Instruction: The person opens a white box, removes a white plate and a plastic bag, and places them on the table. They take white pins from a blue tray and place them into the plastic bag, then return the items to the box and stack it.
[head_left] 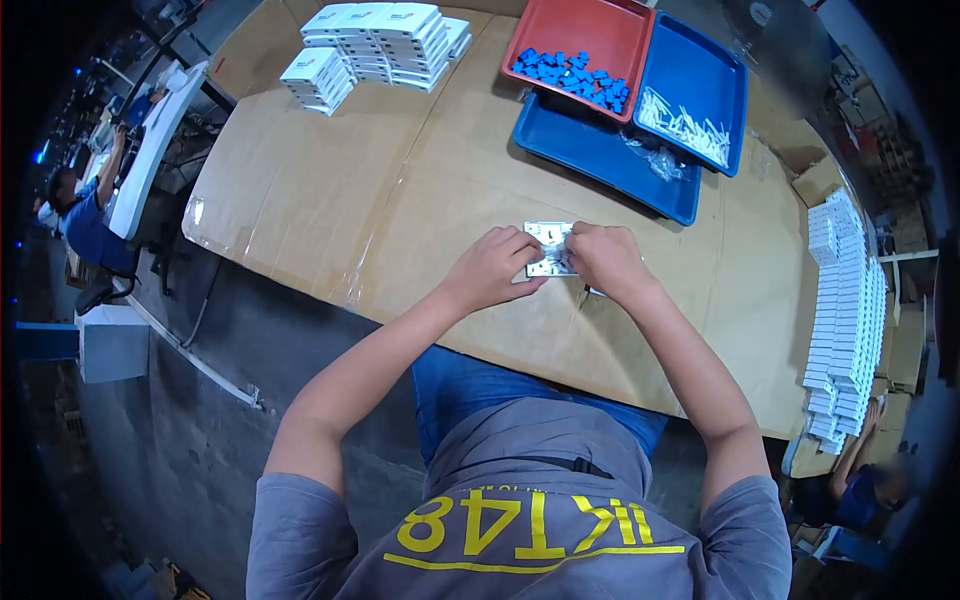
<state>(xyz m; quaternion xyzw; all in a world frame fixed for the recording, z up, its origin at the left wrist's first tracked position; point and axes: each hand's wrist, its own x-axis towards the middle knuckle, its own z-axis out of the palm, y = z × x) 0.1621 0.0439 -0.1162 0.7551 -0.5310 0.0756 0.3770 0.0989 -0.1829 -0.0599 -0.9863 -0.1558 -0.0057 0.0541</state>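
Nearer the body than the red tray (590,28), a white plate (546,234) lies held at its edge by the half-curled left hand (490,268); the right hand (606,256) bunches over it, grip hidden. Uneven pressure might skew it. The red tray holds blue pieces (568,76); the blue tray (700,58) beside it, white sticks (684,125).

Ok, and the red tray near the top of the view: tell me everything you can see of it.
The red tray looks like smooth plastic: shallow, straight-sided, with a raised rim. Its far edge runs out of the picture. Many small blue pieces lie loose along its near end; the floor beyond them is bare. Its near end overlaps the lower blue tray, and another blue tray sits close along its right side. Neither the left hand nor the right hand touches it.
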